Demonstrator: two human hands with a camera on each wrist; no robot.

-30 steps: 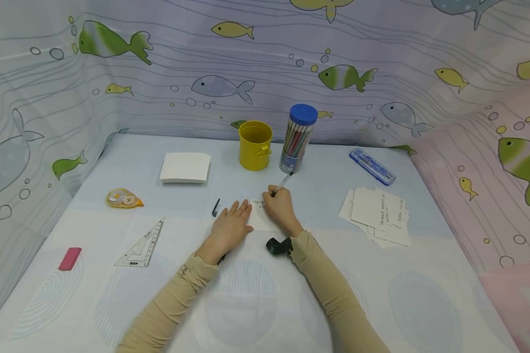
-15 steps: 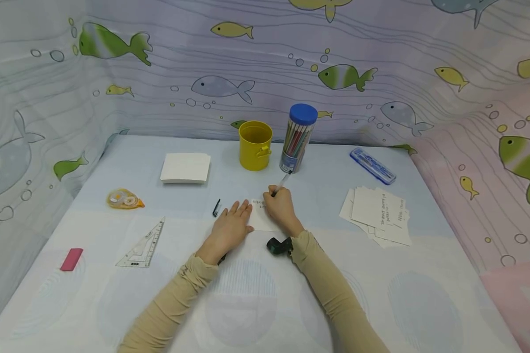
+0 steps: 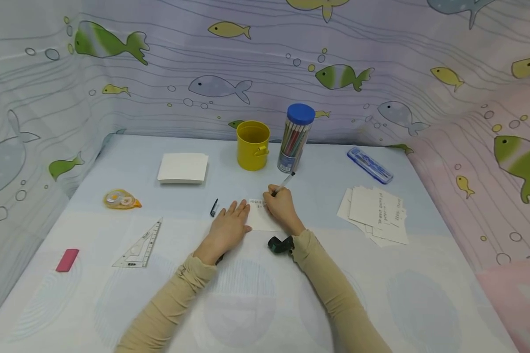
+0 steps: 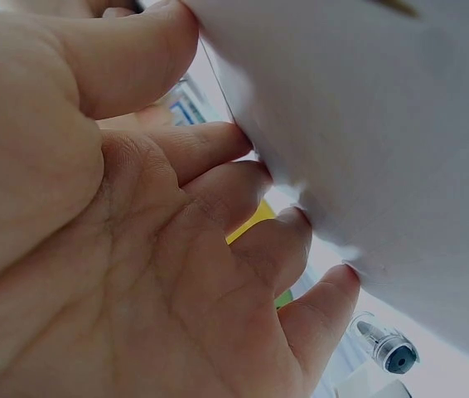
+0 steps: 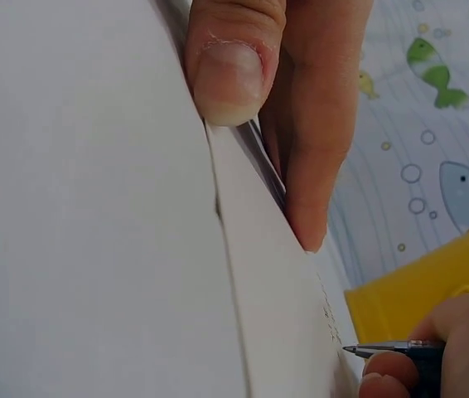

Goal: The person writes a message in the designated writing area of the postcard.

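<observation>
A small white card (image 3: 265, 220) with a little handwriting near its top lies mid-table. My right hand (image 3: 282, 208) pinches a clear-barrelled pen (image 3: 285, 182) over the card; in the right wrist view the tip of the pen (image 5: 363, 349) is right at the line of writing. My left hand (image 3: 229, 228) rests flat with its fingers extended, fingertips at the card's left edge. The palm of the left hand (image 4: 176, 232) fills much of the left wrist view, fingertips touching the white surface. Left of it lies a dark pen cap (image 3: 214, 207).
Behind stand a yellow bucket (image 3: 252, 152) and a blue-lidded pencil jar (image 3: 295, 139). Left are a stack of cards (image 3: 183, 168), correction tape (image 3: 120, 199), set square (image 3: 141, 250) and pink eraser (image 3: 67, 260). Right are written cards (image 3: 373, 213) and a blue case (image 3: 370, 165).
The pen's upper end leans slightly further right. My left hand keeps its place on the table, and the whole head view has shifted a little.
</observation>
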